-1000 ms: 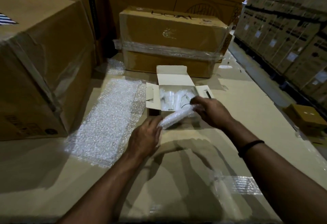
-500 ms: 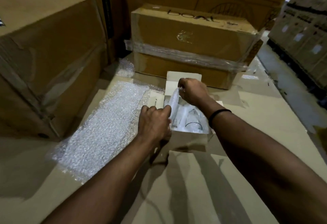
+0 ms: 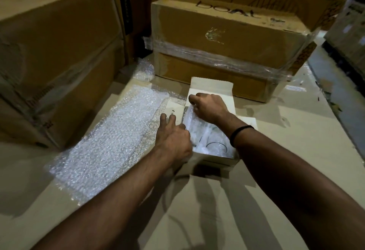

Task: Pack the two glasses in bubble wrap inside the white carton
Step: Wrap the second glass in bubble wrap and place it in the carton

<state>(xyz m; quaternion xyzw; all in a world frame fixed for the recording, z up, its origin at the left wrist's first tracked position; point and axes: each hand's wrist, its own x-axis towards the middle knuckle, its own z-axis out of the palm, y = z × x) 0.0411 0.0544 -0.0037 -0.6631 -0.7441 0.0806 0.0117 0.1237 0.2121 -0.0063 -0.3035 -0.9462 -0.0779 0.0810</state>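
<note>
Resting on flat cardboard (image 3: 217, 210) among stacked boxes (image 3: 49, 52), the white carton (image 3: 211, 87); both hands' grips cannot be told

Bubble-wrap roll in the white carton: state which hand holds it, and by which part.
The right hand pinches the bubble-wrap roll at its far, upper end. The left hand lies against its near end by the white carton; a grip there cannot be told.

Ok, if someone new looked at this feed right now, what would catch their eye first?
Both hands meeting over the open white carton at centre: the right hand pinching bubble wrap down inside it, the left hand at its left edge. A round glass rim shows in the carton's near end. Left of the carton, a bright flat sheet of bubble wrap lies on the cardboard surface.
</note>
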